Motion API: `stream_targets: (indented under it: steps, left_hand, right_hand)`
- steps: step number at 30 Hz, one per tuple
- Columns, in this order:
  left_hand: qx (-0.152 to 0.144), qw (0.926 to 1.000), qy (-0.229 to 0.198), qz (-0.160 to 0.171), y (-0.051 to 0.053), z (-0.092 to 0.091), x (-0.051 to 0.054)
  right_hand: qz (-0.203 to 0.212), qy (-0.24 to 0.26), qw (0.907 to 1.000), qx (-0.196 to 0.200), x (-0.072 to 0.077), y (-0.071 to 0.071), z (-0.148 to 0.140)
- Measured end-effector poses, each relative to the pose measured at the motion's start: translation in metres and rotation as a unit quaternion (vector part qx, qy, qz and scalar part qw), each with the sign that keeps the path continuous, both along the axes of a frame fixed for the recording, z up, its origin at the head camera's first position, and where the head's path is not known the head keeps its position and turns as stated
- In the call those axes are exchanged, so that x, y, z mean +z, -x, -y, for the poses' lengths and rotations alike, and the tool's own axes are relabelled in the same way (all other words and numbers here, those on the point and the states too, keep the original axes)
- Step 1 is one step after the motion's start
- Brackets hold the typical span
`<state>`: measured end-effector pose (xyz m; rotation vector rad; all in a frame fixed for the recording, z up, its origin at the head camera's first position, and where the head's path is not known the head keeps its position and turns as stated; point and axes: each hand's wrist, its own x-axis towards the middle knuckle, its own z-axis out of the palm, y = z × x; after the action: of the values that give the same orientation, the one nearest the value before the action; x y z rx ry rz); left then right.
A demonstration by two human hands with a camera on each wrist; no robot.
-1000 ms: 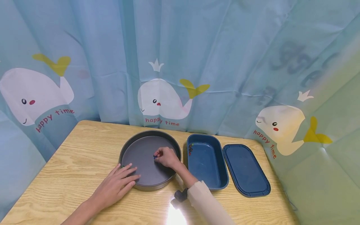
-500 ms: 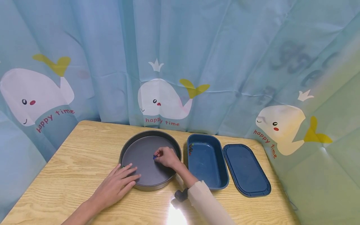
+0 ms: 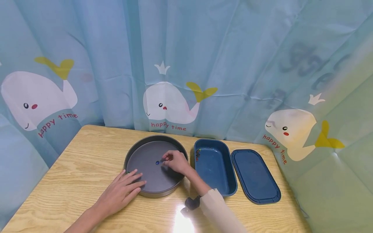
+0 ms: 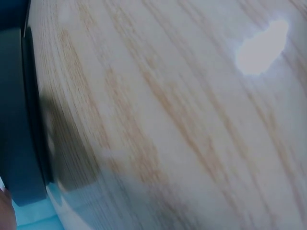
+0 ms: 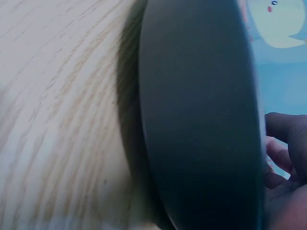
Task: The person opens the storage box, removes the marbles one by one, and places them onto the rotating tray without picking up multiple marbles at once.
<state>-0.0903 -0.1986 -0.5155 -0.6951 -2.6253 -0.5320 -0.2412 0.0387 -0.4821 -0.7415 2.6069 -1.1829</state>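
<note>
A round dark grey pan (image 3: 145, 173) stands on the table. On its floor lies a small round blue thing, like a marble (image 3: 157, 162). Just right of it hovers my right hand (image 3: 176, 161), its loosely bent thumb and fingers apart from the marble. My left hand (image 3: 119, 191) rests with spread fingers over the pan's near left rim; something small and green (image 3: 127, 172) shows by its fingertips. In the right wrist view, the pan's outer wall (image 5: 201, 115) hides most of the fingers (image 5: 280, 153). The left wrist view shows the pan's wall (image 4: 21, 115) and table.
A deep blue box (image 3: 214, 171) is right of the pan, with several small coloured things (image 3: 197, 155) along its left side. Its flat blue lid (image 3: 256, 176) lies further right. A blue whale-print curtain (image 3: 175, 48) hangs behind the wooden table (image 3: 87, 155).
My right hand has let go of the blue marble and drawn back slightly to the right. The marble now lies in plain sight on the pan's floor. My left hand has stayed put.
</note>
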Motion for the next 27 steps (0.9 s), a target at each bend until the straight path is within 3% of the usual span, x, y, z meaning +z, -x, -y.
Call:
stream_targets:
  steps: [5, 13, 20, 27]
  left_hand:
    - [-0.001, 1.0000, -0.002, 0.000, 0.000, -0.001, -0.001]
    - [-0.004, 0.9999, -0.005, -0.009, 0.000, -0.001, -0.001]
    - [-0.006, 0.9998, -0.009, -0.014, 0.000, 0.000, 0.000]
    - [-0.007, 0.9998, -0.012, -0.013, 0.000, -0.001, -0.001]
  right_hand:
    - [0.021, 0.025, 0.9994, 0.006, 0.015, -0.001, -0.013]
    - [0.030, 0.035, 0.9985, -0.028, 0.035, 0.000, -0.039]
    - [0.013, 0.042, 0.9963, -0.074, 0.042, 0.009, -0.065]
    - [0.050, 0.072, 0.9892, -0.117, 0.041, 0.022, -0.089]
